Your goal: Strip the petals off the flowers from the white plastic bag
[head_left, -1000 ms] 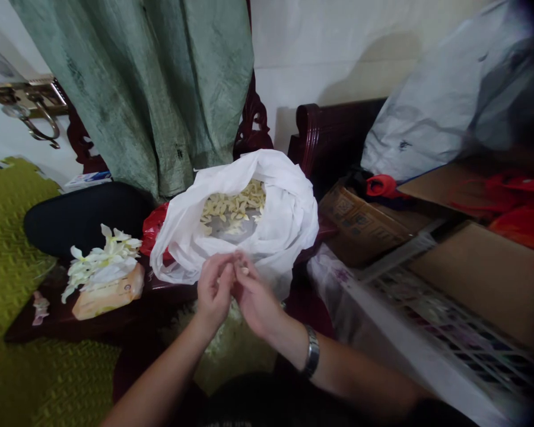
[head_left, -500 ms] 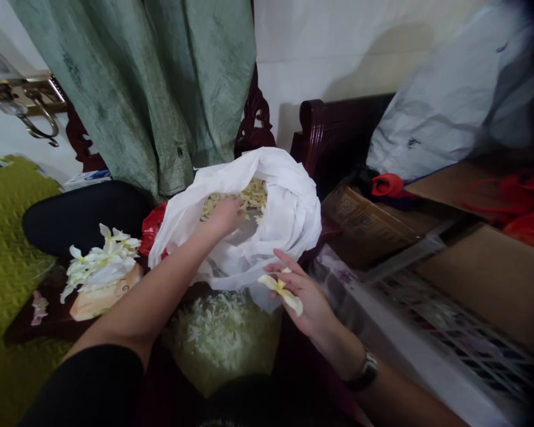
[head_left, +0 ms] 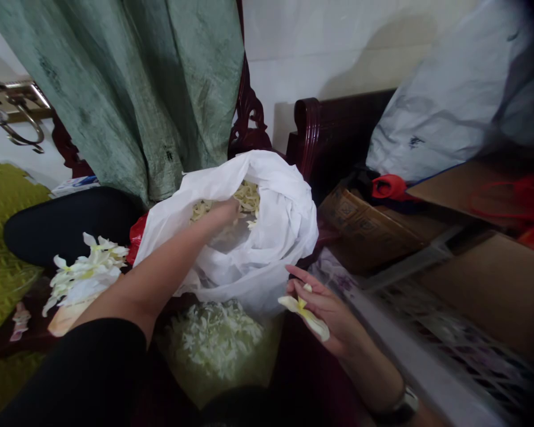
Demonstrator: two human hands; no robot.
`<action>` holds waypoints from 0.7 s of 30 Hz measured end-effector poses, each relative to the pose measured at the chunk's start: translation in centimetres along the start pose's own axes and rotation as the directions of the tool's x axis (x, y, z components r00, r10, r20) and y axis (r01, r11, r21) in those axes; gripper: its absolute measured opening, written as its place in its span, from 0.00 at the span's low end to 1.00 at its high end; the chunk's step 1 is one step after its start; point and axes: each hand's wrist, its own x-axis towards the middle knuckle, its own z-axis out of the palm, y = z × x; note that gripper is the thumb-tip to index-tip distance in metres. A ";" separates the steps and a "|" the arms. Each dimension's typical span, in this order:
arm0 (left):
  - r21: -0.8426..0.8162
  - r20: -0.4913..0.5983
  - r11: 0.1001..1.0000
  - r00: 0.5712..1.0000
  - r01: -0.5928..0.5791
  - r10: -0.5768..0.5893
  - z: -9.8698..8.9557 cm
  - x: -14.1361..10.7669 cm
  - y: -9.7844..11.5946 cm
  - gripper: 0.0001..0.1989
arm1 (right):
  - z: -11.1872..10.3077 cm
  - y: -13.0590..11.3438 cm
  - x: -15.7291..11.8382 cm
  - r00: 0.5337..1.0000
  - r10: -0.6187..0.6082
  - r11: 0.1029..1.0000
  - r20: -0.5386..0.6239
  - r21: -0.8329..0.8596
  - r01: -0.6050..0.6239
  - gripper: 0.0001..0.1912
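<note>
Two hands: your left hand (head_left: 216, 216) is reaching into the white plastic bag (head_left: 267, 201) at 12 o'clock, grip hidden; your right hand (head_left: 327, 317) is staying loosely open at 4 o'clock.
Petal: a cream petal (head_left: 303, 313) is lying across your right fingers.
Risk: tilting those fingers could be dropping it.

You're in a home, most likely a living room: a carved dark-wood settee (head_left: 306, 127) stands against a white wall (head_left: 338, 53), with a long green curtain (head_left: 115, 89) beside it, an olive quilted mat (head_left: 9, 237) and a cardboard box (head_left: 365, 231) stored nearby.
</note>
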 end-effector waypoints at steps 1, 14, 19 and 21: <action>-0.018 0.021 1.000 1.000 0.016 -0.016 -0.5 0.0 0.0 0.08 | 0.1 -0.1 0.3 1.000 -0.030 1.000 0.001 0.003 0.030 0.24; -0.538 0.194 0.824 0.925 -0.180 0.328 -7.2 -6.2 5.5 0.02 | 8.1 -5.0 6.3 0.875 -0.446 0.812 0.187 -0.328 0.484 0.29; -0.470 0.128 0.819 0.892 -0.331 0.434 -7.5 -8.8 7.7 0.04 | 10.2 -5.8 7.9 0.825 -0.528 0.779 0.201 -0.272 0.565 0.23; -0.505 0.104 0.799 0.896 -0.327 0.432 -7.8 -9.1 7.9 0.08 | 10.2 -6.2 7.8 0.835 -0.520 0.805 0.181 -0.222 0.550 0.22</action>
